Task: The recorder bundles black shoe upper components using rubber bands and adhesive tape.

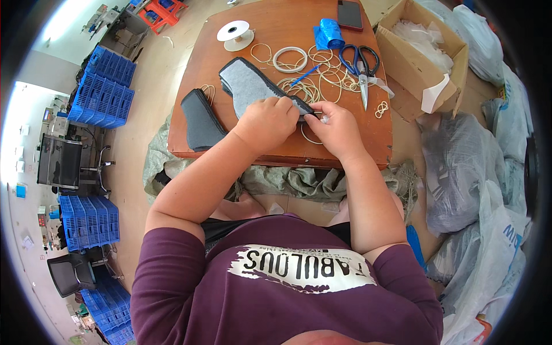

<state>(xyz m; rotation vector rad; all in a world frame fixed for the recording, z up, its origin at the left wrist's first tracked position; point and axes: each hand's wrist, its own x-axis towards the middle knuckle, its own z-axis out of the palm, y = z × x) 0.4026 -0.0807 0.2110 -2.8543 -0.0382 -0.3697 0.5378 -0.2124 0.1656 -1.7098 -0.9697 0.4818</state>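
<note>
A grey, felt-like piece with a black bound edge (247, 80) lies at a slant on the table. My left hand (267, 122) is closed over its near part, fingers curled on the fabric. My right hand (335, 127) pinches the piece's right tip between thumb and fingers. A small whitish bit (325, 119) shows at those fingers; I cannot make out what it is. To the left rests a dark grey piece of similar shape (200, 122). Loose cream elastic cord (307, 91) lies tangled just beyond my hands, with a blue pen (305, 76) across it.
On the brown table (368, 135) are a white spool (236, 34), a tape roll (290, 59), a blue plastic roll (329, 34), scissors (362, 72) and a phone (349, 15). An open carton (411, 75) and filled plastic bags (460, 167) stand right; blue crates (100, 95) stand left.
</note>
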